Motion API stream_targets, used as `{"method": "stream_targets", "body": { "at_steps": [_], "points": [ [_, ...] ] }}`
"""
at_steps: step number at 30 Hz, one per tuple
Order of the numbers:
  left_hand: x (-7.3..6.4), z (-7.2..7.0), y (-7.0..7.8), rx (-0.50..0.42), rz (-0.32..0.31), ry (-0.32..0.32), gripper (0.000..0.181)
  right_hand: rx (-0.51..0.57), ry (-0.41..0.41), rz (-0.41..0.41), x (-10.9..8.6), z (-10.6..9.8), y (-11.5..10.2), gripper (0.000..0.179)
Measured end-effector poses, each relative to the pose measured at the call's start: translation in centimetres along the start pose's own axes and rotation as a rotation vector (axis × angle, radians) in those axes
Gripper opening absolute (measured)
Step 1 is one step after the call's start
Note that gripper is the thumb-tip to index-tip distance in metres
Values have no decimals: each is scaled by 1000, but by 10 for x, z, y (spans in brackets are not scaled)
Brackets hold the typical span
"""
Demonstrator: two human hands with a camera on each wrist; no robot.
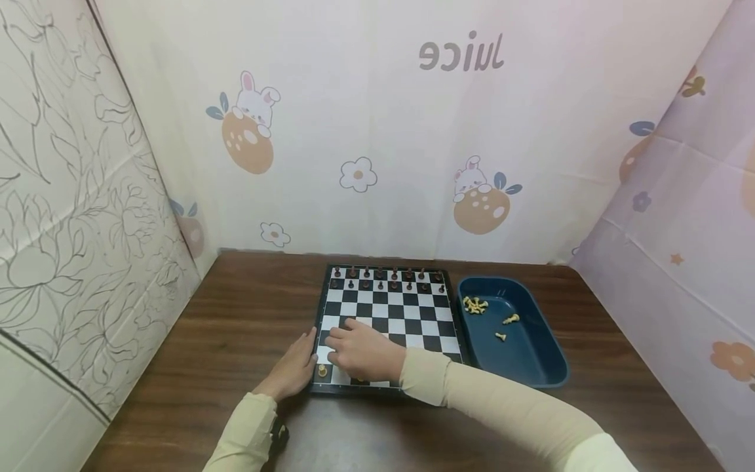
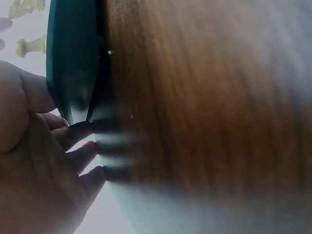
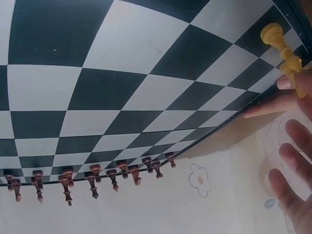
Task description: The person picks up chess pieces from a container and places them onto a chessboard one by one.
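Observation:
A black-and-white chessboard [image 1: 380,314] lies on the table, dark red pieces [image 1: 380,278] in two rows along its far side. My right hand [image 1: 364,353] reaches over the near left squares. In the right wrist view its thumb and a finger pinch a pale yellow chess piece [image 3: 292,65]; the fingers cover part of it and I cannot tell its kind. A yellow rook [image 1: 322,370] stands in the near left corner. Another yellow piece shows just below the hand. My left hand [image 1: 297,367] rests along the board's left edge, fingers fairly straight against its side.
Right of the board is a blue tray [image 1: 551,351]. A cluster of yellow pieces [image 1: 474,305] lies in its far left part, with separate yellow pieces nearby. The brown wooden table [image 1: 248,308] meets patterned cloth walls behind and at the sides.

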State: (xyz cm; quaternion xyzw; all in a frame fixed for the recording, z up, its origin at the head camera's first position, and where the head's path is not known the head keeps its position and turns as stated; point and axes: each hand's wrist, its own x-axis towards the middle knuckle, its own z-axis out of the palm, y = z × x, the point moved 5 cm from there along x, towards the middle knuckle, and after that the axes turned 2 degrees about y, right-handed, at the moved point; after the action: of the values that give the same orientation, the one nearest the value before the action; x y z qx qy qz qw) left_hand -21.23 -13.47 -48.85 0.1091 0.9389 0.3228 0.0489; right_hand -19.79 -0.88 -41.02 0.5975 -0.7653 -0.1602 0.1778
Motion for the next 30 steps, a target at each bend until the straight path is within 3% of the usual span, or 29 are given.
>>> {"method": "stream_targets", "body": {
  "at_steps": [8,17,22,30],
  "points": [
    [0,1,-2,-2,14,-3,53,-7,15,3,3,6,-2,12],
    [1,2,-2,9,7,-8,53,24,-22,11,-4,7,3,16],
    [2,4,0,8,3,-16,54,31,-38,49,-15,2,14,25],
    [0,3,-1,13,-22,-27,56,15,-83,160,-41,-11,47,19]
  ]
}}
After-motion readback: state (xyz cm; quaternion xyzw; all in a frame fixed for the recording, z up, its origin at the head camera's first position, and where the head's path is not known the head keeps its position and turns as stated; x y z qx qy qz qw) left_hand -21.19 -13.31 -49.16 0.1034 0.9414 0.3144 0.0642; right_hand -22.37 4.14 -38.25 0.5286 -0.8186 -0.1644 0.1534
